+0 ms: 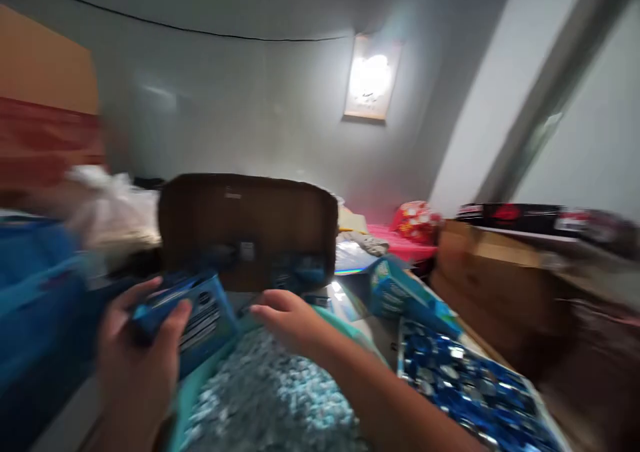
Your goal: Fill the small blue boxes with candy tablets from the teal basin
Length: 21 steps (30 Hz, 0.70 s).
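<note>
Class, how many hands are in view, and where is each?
2: the left hand, at left, gripping a blue box; the right hand, near the middle, by the tub's far side.

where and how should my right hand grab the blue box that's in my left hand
Probably by the right end of the blue box, coming from the right: your left hand grips its left end. The flat sides there should suit a pinch by your right hand.

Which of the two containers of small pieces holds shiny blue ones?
The white-edged tray on the right, filled with glossy blue pieces. The teal basin, in the middle beneath the hands, holds pale, greyish pieces instead.
</note>
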### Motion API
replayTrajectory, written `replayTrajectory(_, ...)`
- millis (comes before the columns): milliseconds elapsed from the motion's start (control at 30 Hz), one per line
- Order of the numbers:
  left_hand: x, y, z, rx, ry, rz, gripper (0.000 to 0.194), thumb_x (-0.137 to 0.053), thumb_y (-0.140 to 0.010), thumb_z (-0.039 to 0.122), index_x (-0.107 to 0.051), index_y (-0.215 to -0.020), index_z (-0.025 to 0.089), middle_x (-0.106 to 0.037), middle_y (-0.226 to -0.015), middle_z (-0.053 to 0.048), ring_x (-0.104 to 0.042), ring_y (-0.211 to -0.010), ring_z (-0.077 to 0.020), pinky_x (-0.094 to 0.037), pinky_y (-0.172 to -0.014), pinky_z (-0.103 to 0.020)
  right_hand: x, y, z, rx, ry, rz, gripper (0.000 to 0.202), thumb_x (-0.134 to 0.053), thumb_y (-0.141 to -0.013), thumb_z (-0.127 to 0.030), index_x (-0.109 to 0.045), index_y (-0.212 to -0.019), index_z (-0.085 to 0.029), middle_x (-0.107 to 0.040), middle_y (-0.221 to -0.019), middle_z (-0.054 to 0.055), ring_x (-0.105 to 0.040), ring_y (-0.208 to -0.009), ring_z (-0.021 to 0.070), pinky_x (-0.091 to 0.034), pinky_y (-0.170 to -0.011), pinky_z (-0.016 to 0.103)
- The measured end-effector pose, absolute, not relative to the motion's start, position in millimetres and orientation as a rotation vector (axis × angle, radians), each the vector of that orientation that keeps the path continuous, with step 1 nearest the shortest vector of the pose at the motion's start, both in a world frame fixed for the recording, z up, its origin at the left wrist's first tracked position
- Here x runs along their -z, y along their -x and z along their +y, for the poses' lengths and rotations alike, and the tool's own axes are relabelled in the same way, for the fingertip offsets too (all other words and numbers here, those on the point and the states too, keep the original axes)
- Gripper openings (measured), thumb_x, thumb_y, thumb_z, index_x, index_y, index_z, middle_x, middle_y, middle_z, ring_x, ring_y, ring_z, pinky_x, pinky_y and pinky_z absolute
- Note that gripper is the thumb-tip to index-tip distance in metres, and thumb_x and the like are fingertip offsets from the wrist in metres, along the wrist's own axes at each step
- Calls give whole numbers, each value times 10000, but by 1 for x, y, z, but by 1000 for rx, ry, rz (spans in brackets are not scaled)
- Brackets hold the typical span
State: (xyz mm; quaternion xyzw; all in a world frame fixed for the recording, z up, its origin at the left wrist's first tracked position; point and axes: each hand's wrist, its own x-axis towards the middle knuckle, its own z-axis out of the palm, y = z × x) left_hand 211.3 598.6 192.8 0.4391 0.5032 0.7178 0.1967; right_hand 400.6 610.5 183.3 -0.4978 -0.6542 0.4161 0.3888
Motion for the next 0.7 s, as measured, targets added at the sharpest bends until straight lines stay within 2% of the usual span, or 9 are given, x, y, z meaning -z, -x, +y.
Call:
replayTrajectory(67, -196, -188, 598, -1940, -1171, 1441, 672, -828, -664, 456, -601, -1269, 274, -675, -851, 15, -651, -649, -164, -560, -519, -246, -182, -400, 603, -1104, 1264, -1828, 237, -658, -809, -395, -579, -702, -199, -524, -697, -15, -472, -668, 163, -342, -615, 283)
replayTrajectory(133, -195, -162, 595, -1880, -1211, 1460, 723, -849, -661, 429, -570, -1316, 301, -708, -950, -8, -698, -761, -206, -609, -616, -297, -183, -399, 596, -880, 1344, -2264, 260, -665, -817, -460, -645, -843, -201, -598, -929, 51, -551, -852, 236, -408, -693, 323)
replayTrajectory(233, -185, -123, 589, -1917, -1263, 1563, 681, -844, -693, 410, -578, -1311, 302, -706, -1076, -35, -706, -887, -228, -619, -741, -333, -186, -396, 588, -669, 1322, -2611, 436, -716, -769, -497, -671, -1089, -205, -583, -1161, 116, -555, -1064, 325, -475, -765, 385)
replayTrajectory(333, -167, -95, 586, -1895, -1239, 1674, 678, -834, -703, 415, -569, -1314, 285, -691, -1087, -54, -698, -919, -240, -612, -775, -355, -188, -395, 586, -642, 1294, -2667, 559, -746, -741, -517, -655, -1184, -189, -591, -1177, 127, -557, -1098, 338, -494, -780, 399)
replayTrajectory(567, -153, -80, 588, -1634, -1420, 1789, 710, -832, -674, 430, -545, -1294, 237, -691, -1070, -75, -691, -891, -249, -583, -721, -346, -189, -394, 582, -637, 1347, -2670, 478, -762, -771, -413, -648, -1183, -200, -609, -1184, 103, -604, -1022, 297, -467, -761, 371)
replayTrajectory(700, -153, -88, 585, -1400, -1596, 1686, 613, -784, -713, 423, -563, -1242, 206, -660, -1066, -85, -666, -1003, -272, -564, -821, -385, -190, -393, 580, -663, 1350, -2682, 457, -739, -801, -390, -634, -1200, -194, -625, -1166, 110, -598, -1047, 307, -444, -801, 377)
